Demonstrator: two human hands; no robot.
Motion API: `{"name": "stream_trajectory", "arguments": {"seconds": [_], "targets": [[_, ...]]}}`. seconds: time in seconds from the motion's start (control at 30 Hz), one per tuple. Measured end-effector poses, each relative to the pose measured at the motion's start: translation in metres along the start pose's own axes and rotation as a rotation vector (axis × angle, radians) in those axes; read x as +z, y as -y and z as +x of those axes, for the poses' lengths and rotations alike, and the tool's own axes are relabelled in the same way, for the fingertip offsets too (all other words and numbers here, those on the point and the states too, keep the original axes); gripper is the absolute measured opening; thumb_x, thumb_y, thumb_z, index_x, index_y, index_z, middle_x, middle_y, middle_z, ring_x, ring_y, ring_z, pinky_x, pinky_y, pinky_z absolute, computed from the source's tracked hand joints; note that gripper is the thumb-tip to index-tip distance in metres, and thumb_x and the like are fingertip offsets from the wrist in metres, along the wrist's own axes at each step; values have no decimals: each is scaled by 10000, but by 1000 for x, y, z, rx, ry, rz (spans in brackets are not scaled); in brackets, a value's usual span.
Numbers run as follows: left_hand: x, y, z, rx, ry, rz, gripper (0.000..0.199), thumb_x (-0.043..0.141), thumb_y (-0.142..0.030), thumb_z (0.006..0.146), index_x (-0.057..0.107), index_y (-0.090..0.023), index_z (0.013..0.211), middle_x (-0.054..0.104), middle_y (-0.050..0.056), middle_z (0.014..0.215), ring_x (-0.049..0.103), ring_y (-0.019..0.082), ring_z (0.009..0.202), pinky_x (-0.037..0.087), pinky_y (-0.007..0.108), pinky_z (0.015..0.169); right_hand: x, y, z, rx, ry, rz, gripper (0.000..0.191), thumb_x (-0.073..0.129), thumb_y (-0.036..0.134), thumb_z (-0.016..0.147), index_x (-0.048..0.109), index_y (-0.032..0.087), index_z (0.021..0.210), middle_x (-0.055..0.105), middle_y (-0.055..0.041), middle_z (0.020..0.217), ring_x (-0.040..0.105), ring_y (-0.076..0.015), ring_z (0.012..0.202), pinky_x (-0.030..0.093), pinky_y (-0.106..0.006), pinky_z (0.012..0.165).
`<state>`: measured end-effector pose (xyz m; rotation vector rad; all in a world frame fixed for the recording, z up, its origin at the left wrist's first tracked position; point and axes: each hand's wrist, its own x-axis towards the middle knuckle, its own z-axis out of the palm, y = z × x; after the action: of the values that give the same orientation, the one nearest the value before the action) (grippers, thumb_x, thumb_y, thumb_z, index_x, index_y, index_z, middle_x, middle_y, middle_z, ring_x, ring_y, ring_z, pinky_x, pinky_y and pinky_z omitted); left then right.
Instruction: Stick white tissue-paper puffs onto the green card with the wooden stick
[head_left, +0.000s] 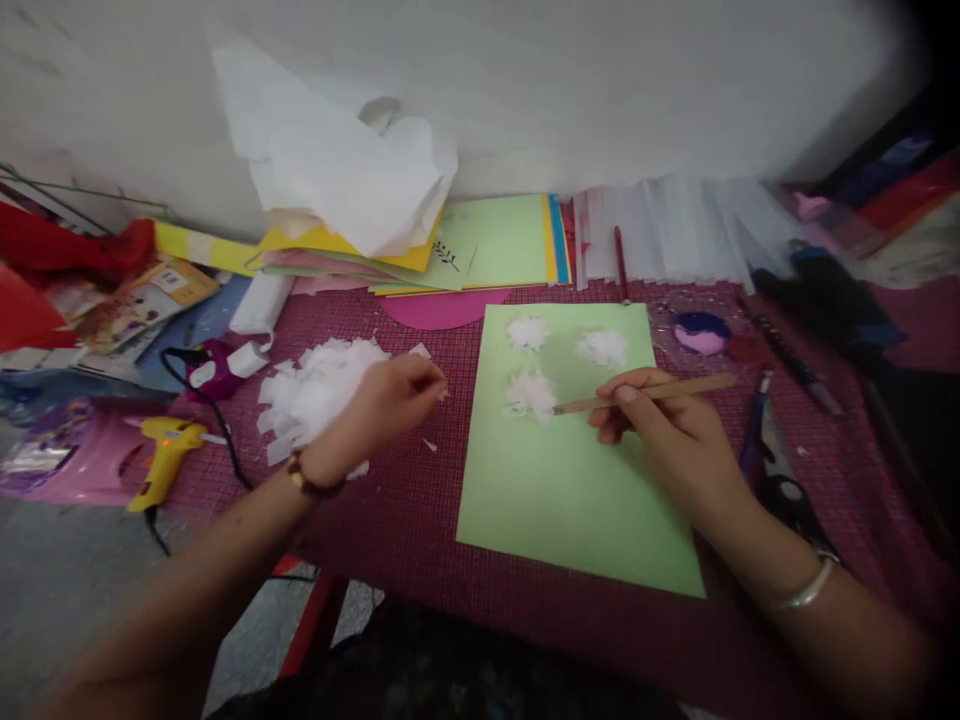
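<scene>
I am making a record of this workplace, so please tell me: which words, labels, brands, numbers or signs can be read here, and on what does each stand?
No text can be read.
White barcode-like label on the colourful printed packet: too small and blurred.
Shiny purple-and-pink plastic bag: its printed pattern is blurred; no legible words.
Black leafy sprig on the pale green paper: a picture, not writing.

Sheet (570, 500) is lt. green, tufts (528, 333) white, cloth (412, 520) dk. red (finely checked).
</scene>
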<state>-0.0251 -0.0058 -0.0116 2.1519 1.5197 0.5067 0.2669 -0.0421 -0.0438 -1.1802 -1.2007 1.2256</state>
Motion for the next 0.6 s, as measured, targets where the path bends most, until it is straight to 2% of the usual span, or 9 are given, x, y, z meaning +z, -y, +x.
{"name": "stream_trajectory", "arguments": {"seconds": [0.03, 0.1, 0.23, 0.43, 0.6], "targets": [[-8, 10, 8, -72, -51, 49, 153, 537, -231, 835, 662, -165, 776, 675, 38, 768, 576, 144, 679, 418, 278, 636, 1, 0, 0, 5, 6, 3, 173, 633, 379, 873, 641, 219, 808, 674, -3, 637, 602, -121, 498, 484, -254, 472], [-20, 30, 28, -164, -52, 157, 125, 565, -230, 799, 667, -158, 811, 693, 54, 813, 583, 163, 697, 411, 292, 649, 2, -1, 0, 4, 7, 1, 167, 623, 372, 877, 640, 226, 797, 672, -4, 629, 601, -122, 497, 482, -256, 469], [-24, 52, 54, -242, 125, 257, 58, 618, -211, 710, 621, -167, 749, 668, 45, 757, 558, 170, 663, 373, 286, 612, 3, 0, -3, -6, 1, 7, 145, 611, 356, 882, 642, 244, 794, 676, -12, 633, 603, -130, 500, 479, -273, 466], [-26, 53, 47, -279, 153, 220, 214, 608, -274, 716, 507, -194, 545, 530, 3, 530, 459, 147, 536, 297, 282, 544, 0, 0, 0, -12, -27, 83, 148, 617, 376, 878, 625, 247, 806, 670, -5, 630, 588, -124, 485, 468, -276, 465], [-38, 47, 36, -213, 36, 6, 199, 618, -355, 741, 542, -197, 647, 543, -1, 613, 462, 136, 558, 332, 273, 535, -1, 0, 3, 18, -56, 173, 151, 604, 358, 873, 621, 225, 804, 667, 2, 621, 579, -110, 481, 443, -257, 456]]}}
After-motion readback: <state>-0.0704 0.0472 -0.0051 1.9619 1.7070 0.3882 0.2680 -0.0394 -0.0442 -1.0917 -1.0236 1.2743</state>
